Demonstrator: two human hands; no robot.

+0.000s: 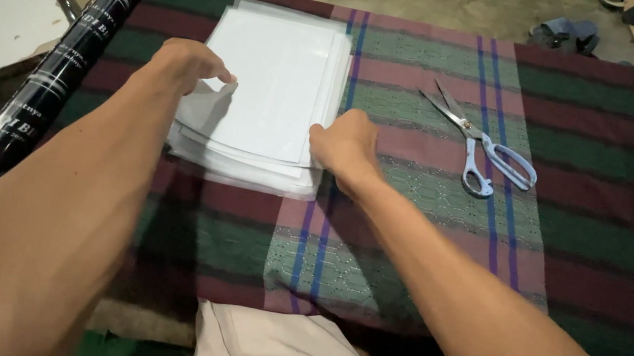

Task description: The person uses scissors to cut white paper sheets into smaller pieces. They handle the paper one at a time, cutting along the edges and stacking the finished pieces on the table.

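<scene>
**Both hands working the sheet stack**

Near the middle of the desk (408, 242), the right hand (346, 151) is pressing the right edge of the white sheet stack (271, 96); whether its grip is closed, I cannot tell. Farther left, the left hand (187, 65) is pinching the top sheet's edge, lifting it. Pulling unevenly could be creasing it or dragging several. Scissors (479, 144) are lying right.

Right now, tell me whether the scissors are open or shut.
Slightly open: the scissors lie flat on the plaid cloth, their blades parted in a narrow V.
</scene>
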